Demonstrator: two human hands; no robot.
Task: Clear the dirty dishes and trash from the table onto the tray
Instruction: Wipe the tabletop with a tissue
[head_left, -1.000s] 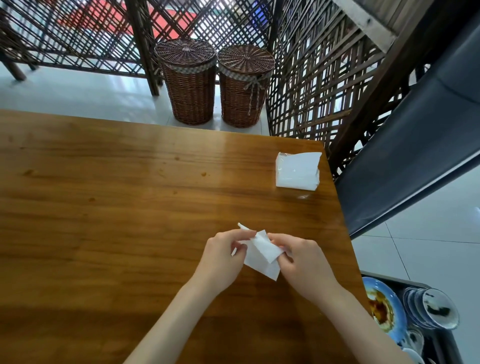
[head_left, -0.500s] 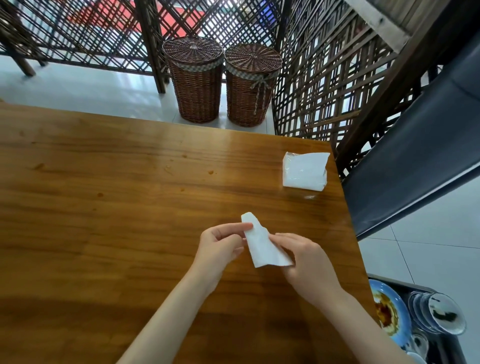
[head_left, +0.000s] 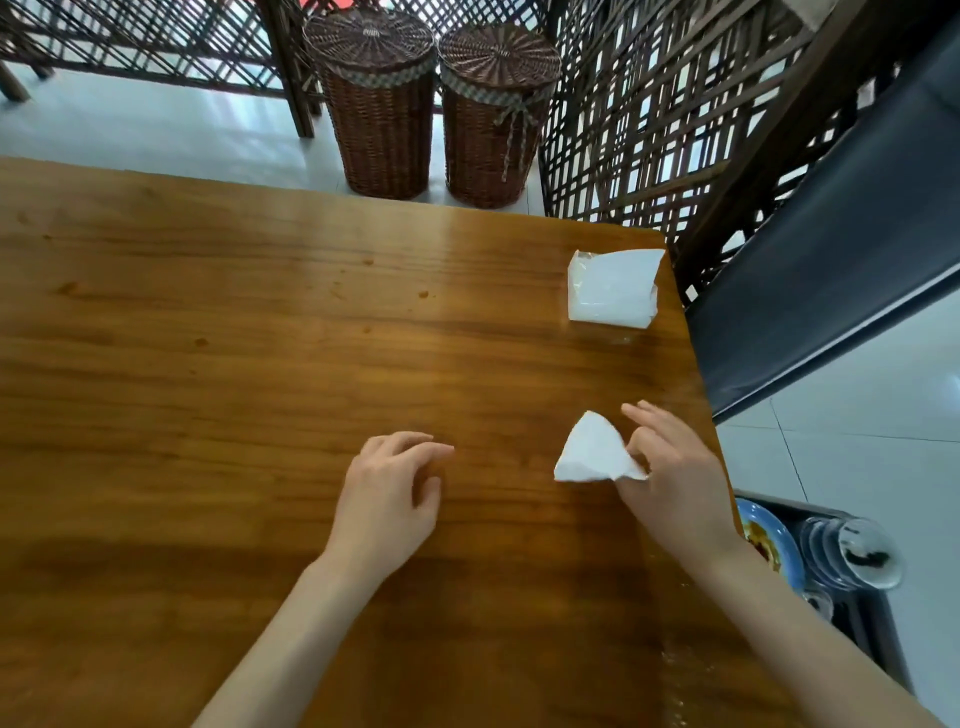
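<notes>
Beside table, tray (head_left: 878, 618) holds dirty plate (head_left: 769, 545); right hand (head_left: 675, 483) pinches napkin (head_left: 592, 452), left hand (head_left: 389, 499) relaxed.

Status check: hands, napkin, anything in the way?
Right hand pinching folded napkin. Left hand open, empty, over table. Napkin pack on table. Path to tray looks clear.

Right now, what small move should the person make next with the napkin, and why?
Probably carry the folded napkin rightward to the tray. The right hand alone pinches it, the left hand holds nothing, and the tray sits just past the table edge.
</notes>
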